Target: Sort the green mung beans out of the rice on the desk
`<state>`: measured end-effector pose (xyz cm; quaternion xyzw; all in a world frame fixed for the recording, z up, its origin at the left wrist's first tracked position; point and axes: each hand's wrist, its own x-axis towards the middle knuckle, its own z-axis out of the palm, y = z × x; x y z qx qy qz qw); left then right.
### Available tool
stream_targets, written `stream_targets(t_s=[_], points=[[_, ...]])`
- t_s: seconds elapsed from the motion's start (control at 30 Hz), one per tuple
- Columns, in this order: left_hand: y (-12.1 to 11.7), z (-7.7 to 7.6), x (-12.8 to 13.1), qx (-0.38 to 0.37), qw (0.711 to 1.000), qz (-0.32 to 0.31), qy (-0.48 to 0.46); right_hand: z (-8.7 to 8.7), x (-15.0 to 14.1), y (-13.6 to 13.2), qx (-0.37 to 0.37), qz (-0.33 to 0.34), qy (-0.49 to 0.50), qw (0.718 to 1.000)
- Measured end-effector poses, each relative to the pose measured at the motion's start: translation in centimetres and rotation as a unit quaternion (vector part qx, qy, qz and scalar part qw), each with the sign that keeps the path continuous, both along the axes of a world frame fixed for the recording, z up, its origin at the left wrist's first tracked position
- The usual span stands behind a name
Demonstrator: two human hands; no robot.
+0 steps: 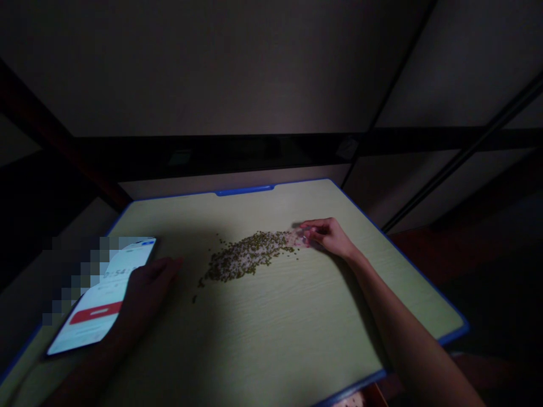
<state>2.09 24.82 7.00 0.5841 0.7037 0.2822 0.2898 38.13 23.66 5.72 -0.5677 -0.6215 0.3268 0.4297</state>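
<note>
Spread out in dim light, a blue-edged tabletop point(305, 316). On its left, a lit phone point(99, 308), showing a red button and the digits "54". Across the middle, a long loose heap point(246, 254) of green beans and white grains. Left hand point(155, 277), shadowed and loosely curled beside the phone; cannot tell whether holding anything. Right hand point(326, 234), thumb and fingers narrowly apart at the heap's right end, by a clear pinkish thing point(300, 239) too blurred to name; cannot tell if gripped.
</note>
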Motion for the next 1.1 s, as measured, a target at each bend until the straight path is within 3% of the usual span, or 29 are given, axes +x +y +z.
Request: stream_targets(t_s=[0.33,0.67,1.1], points=[[0.12,-0.36,-0.21,0.001,1.0,0.005,-0.007,-0.01,0.55,-0.01,-0.015,-0.032,0.013,0.999],[-0.25,0.5,0.36,0.006,1.0,-0.001,0.016,0.28,0.05,-0.12,-0.022,-0.02,0.006,1.0],[-0.04,-0.22,-0.13,0.003,1.0,-0.007,0.003,0.07,0.31,0.06,-0.024,-0.056,0.008,0.998]])
